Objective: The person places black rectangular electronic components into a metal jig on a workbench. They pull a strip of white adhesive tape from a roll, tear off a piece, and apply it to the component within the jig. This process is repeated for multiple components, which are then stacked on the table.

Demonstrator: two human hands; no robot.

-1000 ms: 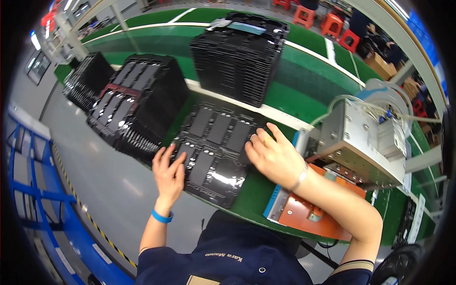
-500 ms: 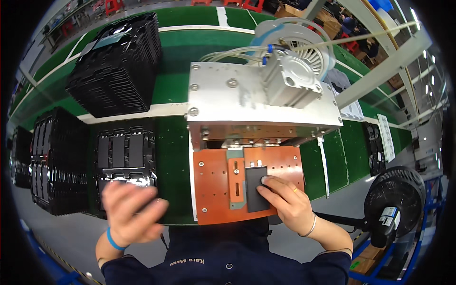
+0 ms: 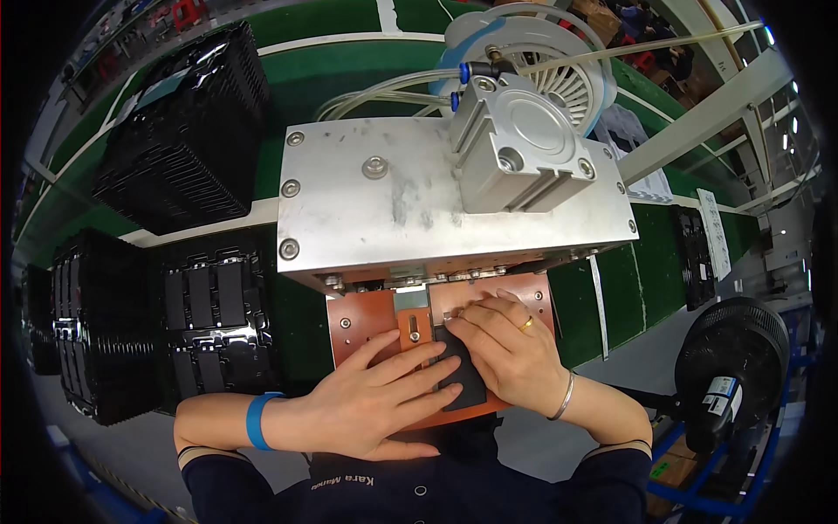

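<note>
A flat black pouch battery cell (image 3: 464,377) lies on the orange fixture plate (image 3: 356,316), along the right of a slotted orange guide strip (image 3: 414,327). My left hand (image 3: 362,402) is open, palm down, with its fingers spread across the strip and its fingertips on the cell's left side. Curled over the cell's far end is my right hand (image 3: 515,351), its thumb and fingers closed there. That hand covers the end where the small metal tabs sit. Above the plate's far part stands a silver press housing (image 3: 393,218) with a pneumatic cylinder (image 3: 528,144).
To the left, a black tray (image 3: 218,293) holds several similar cells, beside stacked trays (image 3: 105,323). Another tall tray stack (image 3: 183,131) stands farther back. A white fan (image 3: 559,70) is behind the press; a black fan (image 3: 729,375) stands at the right.
My left hand has come from near the left tray onto the cell and guide strip. My right hand has moved up from the cell's right side to its far end. The view has shifted closer to the press.
</note>
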